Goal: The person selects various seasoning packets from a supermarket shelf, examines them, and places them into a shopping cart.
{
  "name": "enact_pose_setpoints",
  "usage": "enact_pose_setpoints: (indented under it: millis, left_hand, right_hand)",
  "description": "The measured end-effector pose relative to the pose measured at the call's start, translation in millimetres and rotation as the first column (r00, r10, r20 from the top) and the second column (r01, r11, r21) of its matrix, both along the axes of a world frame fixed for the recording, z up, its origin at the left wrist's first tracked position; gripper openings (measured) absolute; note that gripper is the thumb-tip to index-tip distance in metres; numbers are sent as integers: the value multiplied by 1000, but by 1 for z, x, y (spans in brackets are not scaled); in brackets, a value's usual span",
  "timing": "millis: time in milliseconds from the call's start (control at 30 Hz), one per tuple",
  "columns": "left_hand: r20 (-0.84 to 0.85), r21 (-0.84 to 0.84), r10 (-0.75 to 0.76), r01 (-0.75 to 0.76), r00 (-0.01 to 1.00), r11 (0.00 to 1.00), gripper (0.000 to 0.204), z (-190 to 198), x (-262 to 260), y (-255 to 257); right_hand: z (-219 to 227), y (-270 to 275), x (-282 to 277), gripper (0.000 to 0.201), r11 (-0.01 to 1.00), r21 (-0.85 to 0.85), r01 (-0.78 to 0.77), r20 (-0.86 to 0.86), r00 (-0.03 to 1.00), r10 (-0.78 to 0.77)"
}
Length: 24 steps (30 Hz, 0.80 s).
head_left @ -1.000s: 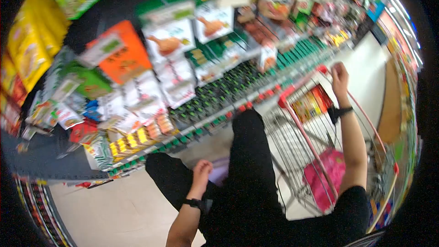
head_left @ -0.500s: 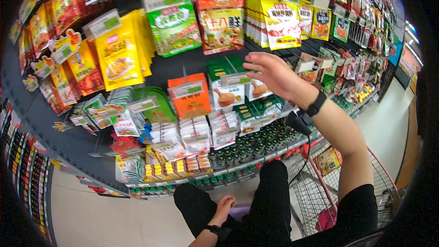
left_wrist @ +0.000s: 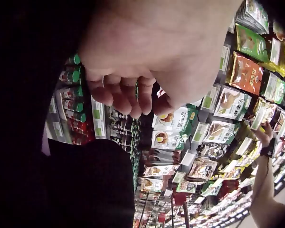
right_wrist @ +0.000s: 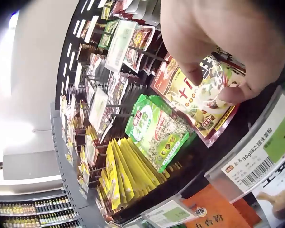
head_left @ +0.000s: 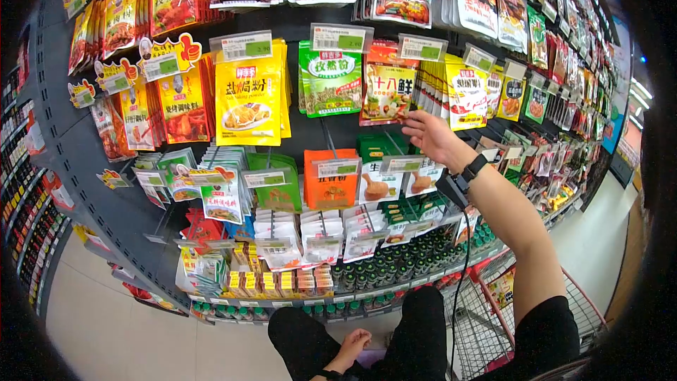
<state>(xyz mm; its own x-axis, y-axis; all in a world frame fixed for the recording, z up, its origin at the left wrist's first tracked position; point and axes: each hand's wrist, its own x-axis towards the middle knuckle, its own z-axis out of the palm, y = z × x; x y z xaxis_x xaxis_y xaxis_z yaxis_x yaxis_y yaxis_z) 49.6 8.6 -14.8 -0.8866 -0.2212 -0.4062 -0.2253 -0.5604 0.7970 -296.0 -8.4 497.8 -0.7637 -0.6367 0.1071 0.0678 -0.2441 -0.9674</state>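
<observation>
In the head view my right hand is raised to the hanging packets, its fingers at the lower right edge of a red and yellow packet. The right wrist view has the thumb and a finger of that hand against the front of the same packet; whether they grip it I cannot tell. Left of it hangs a green packet. Low down, my left hand is by my knees, holding nothing visible. Its fingers hang loosely bent in the left wrist view, where the hand fills the top.
A shopping cart stands at my right, below the shelf. Yellow packets hang further left, and an orange packet hangs on a lower hook. Price tags project in front of the hooks. Small green-capped bottles line the lower shelf.
My right hand has left the cart handle and risen to the hanging packets, now touching the red and yellow one. The view has swung toward the upper shelves. My left hand stays low.
</observation>
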Motion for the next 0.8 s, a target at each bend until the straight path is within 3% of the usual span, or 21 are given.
enact_pose_setpoints:
  millis: [67,200,400,467,533,633,700,800]
  left_hand:
    - [8,-11,-20,20,1000,1000,12,-6,-2,1]
    - [-30,-36,-14,12,999,999,12,-5,-1,3]
    - [68,-20,41,-39,997,999,12,-5,-2,0]
    - [6,-40,61,-61,998,997,16,1,3,2]
    - [-64,-48,118,-121,991,991,24,51,15,8]
    - [61,-16,11,-10,998,1000,13,-12,-1,1]
    - [51,-23,4,-3,999,1000,14,-19,-2,1]
    - [65,-46,-16,19,998,999,14,-22,-3,1]
  right_hand:
    - [8,-1,16,36,996,70,59,-66,996,-54]
    - [7,-11,-8,40,994,107,-10,-101,995,21]
    - [8,-23,-4,54,920,351,174,-232,968,-94]
    - [12,-26,1,58,896,407,175,-270,961,-65]
    - [11,-27,2,62,890,427,161,-292,956,-33]
    - [6,-30,-2,63,905,394,158,-311,950,-30]
    - [7,-28,5,61,908,363,210,-329,940,-86]
    - [13,-25,8,54,918,355,178,-355,934,-44]
